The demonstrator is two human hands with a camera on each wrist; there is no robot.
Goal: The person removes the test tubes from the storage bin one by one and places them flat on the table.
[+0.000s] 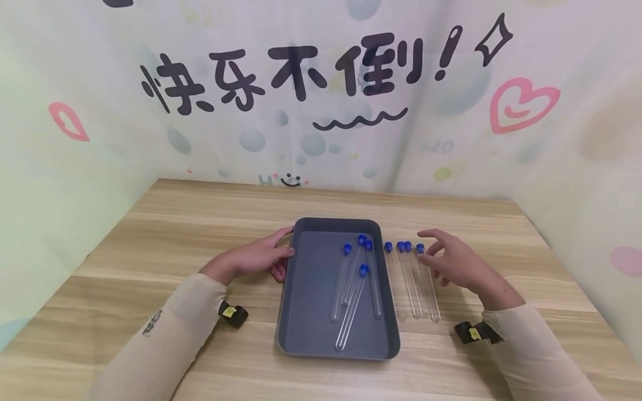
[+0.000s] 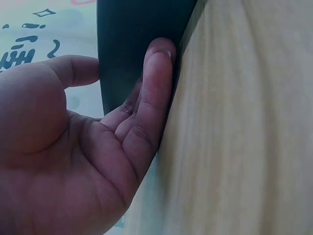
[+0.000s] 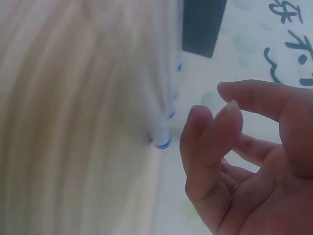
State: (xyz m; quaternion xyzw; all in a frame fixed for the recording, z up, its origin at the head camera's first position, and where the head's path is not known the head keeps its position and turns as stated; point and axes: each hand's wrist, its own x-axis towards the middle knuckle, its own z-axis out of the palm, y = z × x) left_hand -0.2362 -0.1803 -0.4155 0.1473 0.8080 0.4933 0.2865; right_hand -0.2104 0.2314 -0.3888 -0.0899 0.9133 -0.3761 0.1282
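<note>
A dark grey tray (image 1: 311, 301) stands on the table, with several clear test tubes (image 1: 351, 306) with blue caps lying loosely inside it. My left hand (image 1: 258, 257) holds the tray's left side: the thumb is at the rim, and the fingers lie against the outer wall in the left wrist view. Along the tray's right side lies a row of several more capped test tubes (image 1: 413, 284). Over the cap end of the rightmost tube, my right hand (image 1: 453, 259) hovers with thumb and fingers apart. In the right wrist view a gap separates those fingers from the nearest blue cap (image 3: 163, 142).
The wood-grain table (image 1: 200, 206) reaches back to a printed cloth (image 1: 311, 150) with black lettering. Similar cloth hangs at the left and right. A black wrist strap (image 1: 233, 313) is on the left wrist, and a second strap (image 1: 476, 332) is on the right.
</note>
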